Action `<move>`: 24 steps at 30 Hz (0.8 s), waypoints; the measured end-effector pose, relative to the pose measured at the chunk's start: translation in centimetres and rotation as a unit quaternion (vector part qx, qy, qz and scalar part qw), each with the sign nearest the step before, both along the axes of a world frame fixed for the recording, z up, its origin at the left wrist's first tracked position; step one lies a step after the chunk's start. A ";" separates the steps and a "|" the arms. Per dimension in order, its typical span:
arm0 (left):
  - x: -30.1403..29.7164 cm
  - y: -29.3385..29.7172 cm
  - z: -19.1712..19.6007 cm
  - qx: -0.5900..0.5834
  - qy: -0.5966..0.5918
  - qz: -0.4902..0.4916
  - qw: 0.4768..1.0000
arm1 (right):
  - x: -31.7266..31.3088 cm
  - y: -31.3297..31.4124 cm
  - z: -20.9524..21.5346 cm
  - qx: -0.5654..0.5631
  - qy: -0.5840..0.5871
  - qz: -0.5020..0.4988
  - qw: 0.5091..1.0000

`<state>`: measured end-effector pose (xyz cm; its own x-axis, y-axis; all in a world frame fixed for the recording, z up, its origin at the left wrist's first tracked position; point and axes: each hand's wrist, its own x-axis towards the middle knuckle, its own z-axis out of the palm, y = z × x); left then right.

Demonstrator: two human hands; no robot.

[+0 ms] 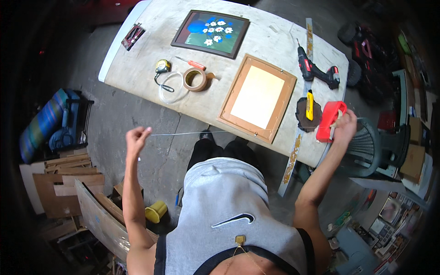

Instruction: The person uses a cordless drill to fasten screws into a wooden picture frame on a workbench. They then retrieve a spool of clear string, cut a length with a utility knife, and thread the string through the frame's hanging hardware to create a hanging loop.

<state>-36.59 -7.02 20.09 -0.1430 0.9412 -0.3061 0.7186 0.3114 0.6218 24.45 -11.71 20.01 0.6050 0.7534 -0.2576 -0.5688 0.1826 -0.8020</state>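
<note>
The left hand [136,138] is pinching one end of a thin wire [215,133], which is stretching taut toward three o'clock, passing over the wooden frame [257,97] lying on the table [137,68]. The right hand [344,124] is gripping the wire's other end beside a red tool [331,120].

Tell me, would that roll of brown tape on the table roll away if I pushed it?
Probably not. The tape roll lies flat on its side on the table, so a push would likely just slide it. Stood on its edge, it could roll. It is a hollow ring, so it probably feels light and lifts easily.
</note>
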 end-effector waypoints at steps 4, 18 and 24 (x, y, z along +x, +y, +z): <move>6.5 1.4 2.9 0.359 0.080 -0.357 0.859 | -12.3 -1.2 -3.4 -0.122 -0.127 0.289 0.941; 15.6 -8.2 4.0 0.293 -0.403 -0.621 0.605 | -32.8 -8.4 3.7 0.018 0.164 0.237 0.957; 14.2 -12.2 1.7 0.180 -0.488 -0.593 0.615 | -31.6 -9.5 3.7 0.069 0.165 0.128 0.976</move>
